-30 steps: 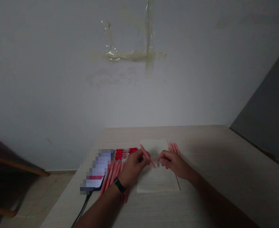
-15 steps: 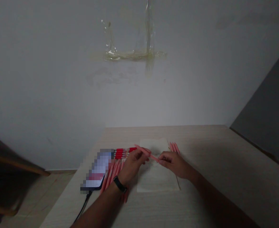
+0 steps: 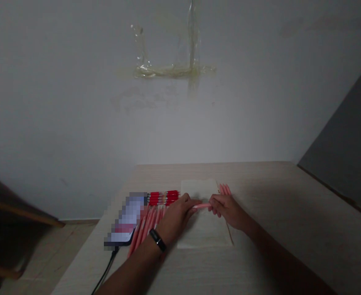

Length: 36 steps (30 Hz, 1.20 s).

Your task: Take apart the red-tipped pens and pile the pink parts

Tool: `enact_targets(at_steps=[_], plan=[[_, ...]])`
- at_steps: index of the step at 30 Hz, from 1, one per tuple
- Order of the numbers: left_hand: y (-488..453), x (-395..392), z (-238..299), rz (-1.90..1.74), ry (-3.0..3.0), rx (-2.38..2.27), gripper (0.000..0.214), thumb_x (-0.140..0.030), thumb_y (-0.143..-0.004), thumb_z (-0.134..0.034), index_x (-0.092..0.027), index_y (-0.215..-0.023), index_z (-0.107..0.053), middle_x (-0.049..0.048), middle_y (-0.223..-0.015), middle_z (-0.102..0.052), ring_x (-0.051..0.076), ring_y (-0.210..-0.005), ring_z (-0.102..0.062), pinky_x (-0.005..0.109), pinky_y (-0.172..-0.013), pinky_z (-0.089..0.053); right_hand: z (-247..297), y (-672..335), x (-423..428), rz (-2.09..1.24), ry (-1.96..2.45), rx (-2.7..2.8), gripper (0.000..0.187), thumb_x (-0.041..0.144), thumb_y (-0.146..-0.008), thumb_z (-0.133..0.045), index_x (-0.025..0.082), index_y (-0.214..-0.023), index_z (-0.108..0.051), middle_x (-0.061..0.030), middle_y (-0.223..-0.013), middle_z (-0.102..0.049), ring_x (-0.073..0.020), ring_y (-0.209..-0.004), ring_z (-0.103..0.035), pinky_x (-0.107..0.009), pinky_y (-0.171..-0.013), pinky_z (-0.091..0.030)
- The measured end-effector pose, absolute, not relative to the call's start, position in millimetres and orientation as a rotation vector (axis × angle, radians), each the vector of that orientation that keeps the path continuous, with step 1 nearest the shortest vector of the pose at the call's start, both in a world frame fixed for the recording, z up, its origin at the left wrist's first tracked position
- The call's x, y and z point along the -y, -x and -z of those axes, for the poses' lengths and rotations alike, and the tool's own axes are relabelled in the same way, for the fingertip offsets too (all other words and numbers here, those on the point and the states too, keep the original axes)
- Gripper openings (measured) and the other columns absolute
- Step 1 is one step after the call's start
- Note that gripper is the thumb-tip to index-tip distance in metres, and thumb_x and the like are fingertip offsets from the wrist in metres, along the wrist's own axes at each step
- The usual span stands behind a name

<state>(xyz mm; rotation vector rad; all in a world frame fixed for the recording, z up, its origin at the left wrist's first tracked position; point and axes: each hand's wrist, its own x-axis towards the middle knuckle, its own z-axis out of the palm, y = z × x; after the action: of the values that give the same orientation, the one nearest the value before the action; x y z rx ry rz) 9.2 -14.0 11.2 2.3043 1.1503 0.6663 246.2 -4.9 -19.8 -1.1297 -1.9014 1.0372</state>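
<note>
A pink pen (image 3: 202, 205) is held level between my two hands over a pale sheet of paper (image 3: 203, 231). My left hand (image 3: 182, 213) pinches its left end, wearing a black wristband. Closed round the pen's right end is my right hand (image 3: 226, 208), which hides that end. Several more pink pens (image 3: 145, 225) lie side by side under and left of my left forearm, partly covered by it. Beyond them rests a row of red pens (image 3: 163, 197). A few pink pens (image 3: 225, 189) show just past my right hand.
A phone or tablet (image 3: 128, 219), its screen blurred out, lies at the table's left with a black cable (image 3: 108, 268) running from it. The pale wooden table (image 3: 269, 196) meets a wall bearing peeling tape (image 3: 165, 73). A dark chair (image 3: 11, 217) stands at left.
The pink pen has turned from slanted to nearly level. My left hand has shifted right and now grips its left end; my right hand has closed further round the other end.
</note>
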Motion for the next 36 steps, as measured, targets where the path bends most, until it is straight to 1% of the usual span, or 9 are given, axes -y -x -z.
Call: enact_targets(at_steps=[5,14,21,24,26,29,31,33,36], plan=[[-9,12,-5,-0.685,-2.28,-1.226,0.024,-0.034,-0.097,-0.051,-0.018,-0.099,-0.069,0.0076,-0.094,-0.068,0.02,-0.085,-0.062,0.028,-0.072,-0.043,21,-244,9,-0.957,1.13,2.025,0.053,0.053,-0.102,-0.035,0.018,-0.075,-0.064,0.0009,-0.06,-0.055,-0.0112,-0.054,-0.05,-0.023,-0.053,-0.036],[-9,14,-12,-0.631,-2.26,-1.188,0.039,-0.039,-0.1,-0.042,-0.016,-0.09,-0.072,0.0069,-0.078,-0.071,0.018,-0.07,-0.061,0.027,-0.066,-0.04,11,-244,10,-0.645,1.104,2.161,0.038,0.045,-0.101,-0.046,0.018,-0.078,-0.059,-0.0012,-0.073,-0.059,-0.0147,-0.069,-0.053,-0.026,-0.064,-0.036],[-7,10,-9,-0.721,-2.277,-1.214,0.032,-0.039,-0.098,-0.048,-0.02,-0.101,-0.073,0.0089,-0.096,-0.073,0.021,-0.085,-0.064,0.027,-0.072,-0.044,8,-245,10,-0.616,1.115,2.127,0.027,0.042,-0.098,-0.052,0.02,-0.088,-0.063,-0.0015,-0.081,-0.063,-0.0158,-0.074,-0.057,-0.029,-0.076,-0.041],[-6,10,-9,-0.701,-2.316,-1.202,0.032,-0.04,-0.098,-0.048,-0.021,-0.102,-0.073,0.0082,-0.095,-0.073,0.021,-0.087,-0.065,0.028,-0.075,-0.045,9,-245,9,-0.605,1.146,2.13,0.033,0.038,-0.102,-0.044,0.021,-0.083,-0.064,-0.0015,-0.079,-0.066,-0.0171,-0.078,-0.059,-0.033,-0.085,-0.041],[-7,11,-8,-0.688,-2.331,-1.197,0.031,-0.04,-0.099,-0.048,-0.022,-0.102,-0.073,0.0078,-0.096,-0.073,0.021,-0.088,-0.065,0.028,-0.077,-0.045,11,-244,8,-0.603,1.166,2.142,0.034,0.036,-0.102,-0.043,0.02,-0.078,-0.062,-0.0016,-0.077,-0.064,-0.017,-0.076,-0.059,-0.032,-0.082,-0.041],[-8,11,-7,-0.693,-2.323,-1.212,0.032,-0.039,-0.099,-0.047,-0.022,-0.102,-0.074,0.0075,-0.097,-0.074,0.021,-0.089,-0.066,0.029,-0.078,-0.045,14,-243,8,-0.605,1.19,2.126,0.018,0.033,-0.096,-0.055,0.021,-0.083,-0.06,-0.0004,-0.076,-0.063,-0.0163,-0.071,-0.056,-0.031,-0.078,-0.042],[-9,12,-7,-0.69,-2.312,-1.209,0.033,-0.04,-0.1,-0.046,-0.022,-0.102,-0.074,0.0077,-0.097,-0.074,0.021,-0.088,-0.066,0.029,-0.077,-0.045,14,-242,10,-0.567,1.211,2.094,0.007,0.027,-0.09,-0.062,0.022,-0.086,-0.058,0.002,-0.073,-0.061,-0.0157,-0.071,-0.056,-0.036,-0.088,-0.042],[-9,12,-7,-0.69,-2.307,-1.202,0.033,-0.04,-0.099,-0.047,-0.022,-0.102,-0.075,0.0083,-0.096,-0.074,0.021,-0.086,-0.066,0.028,-0.075,-0.044,12,-241,12,-0.554,1.213,2.067,0.014,0.024,-0.084,-0.068,0.023,-0.094,-0.058,0.0022,-0.078,-0.063,-0.0161,-0.074,-0.057,-0.039,-0.095,-0.04],[-9,12,-8,-0.699,-2.312,-1.228,0.034,-0.04,-0.099,-0.047,-0.021,-0.102,-0.075,0.0087,-0.094,-0.073,0.02,-0.084,-0.065,0.028,-0.073,-0.044,9,-242,13,-0.64,1.178,2.072,0.024,0.032,-0.086,-0.068,0.023,-0.107,-0.059,-0.0027,-0.094,-0.066,-0.0181,-0.082,-0.059,-0.034,-0.086,-0.044]])
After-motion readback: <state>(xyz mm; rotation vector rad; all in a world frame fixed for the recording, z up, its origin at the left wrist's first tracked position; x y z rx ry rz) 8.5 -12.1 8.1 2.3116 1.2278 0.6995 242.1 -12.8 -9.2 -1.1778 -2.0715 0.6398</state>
